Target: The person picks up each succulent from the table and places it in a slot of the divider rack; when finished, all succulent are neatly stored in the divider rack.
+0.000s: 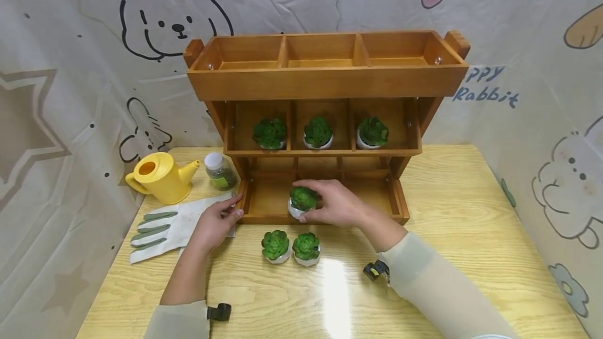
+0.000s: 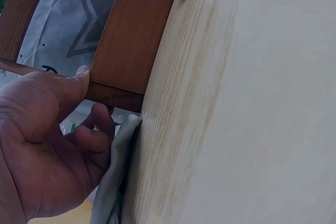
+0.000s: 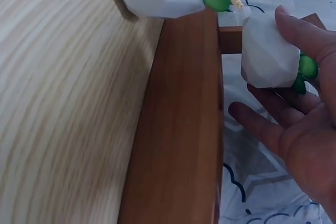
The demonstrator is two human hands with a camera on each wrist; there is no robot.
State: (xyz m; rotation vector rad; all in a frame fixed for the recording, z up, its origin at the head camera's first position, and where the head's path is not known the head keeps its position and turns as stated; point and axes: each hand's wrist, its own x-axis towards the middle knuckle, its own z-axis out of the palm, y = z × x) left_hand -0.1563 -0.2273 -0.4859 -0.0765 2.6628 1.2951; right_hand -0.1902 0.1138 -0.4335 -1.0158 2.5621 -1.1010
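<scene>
A three-tier wooden planter shelf (image 1: 330, 83) stands at the back of the table. My right hand (image 1: 336, 204) holds a small potted succulent (image 1: 303, 199) over the bottom tier; its white faceted pot (image 3: 269, 51) sits between thumb and fingers, above the front board (image 3: 173, 119). At the bottom tier's front left corner, my left hand (image 1: 214, 226) grips the wood (image 2: 128, 35), thumb against it and fingers curled beside it. Two more potted succulents (image 1: 275, 245) (image 1: 306, 247) stand on the table before the shelf. The middle tier holds three succulents (image 1: 270, 133), one per compartment.
White work gloves (image 1: 188, 218) with grey-green fingers lie beside and partly under my left hand. Behind them stand a yellow watering can (image 1: 162, 182) and a clear lidded jar (image 1: 220, 172). A printed cloth (image 1: 301, 4) hangs close behind the shelf.
</scene>
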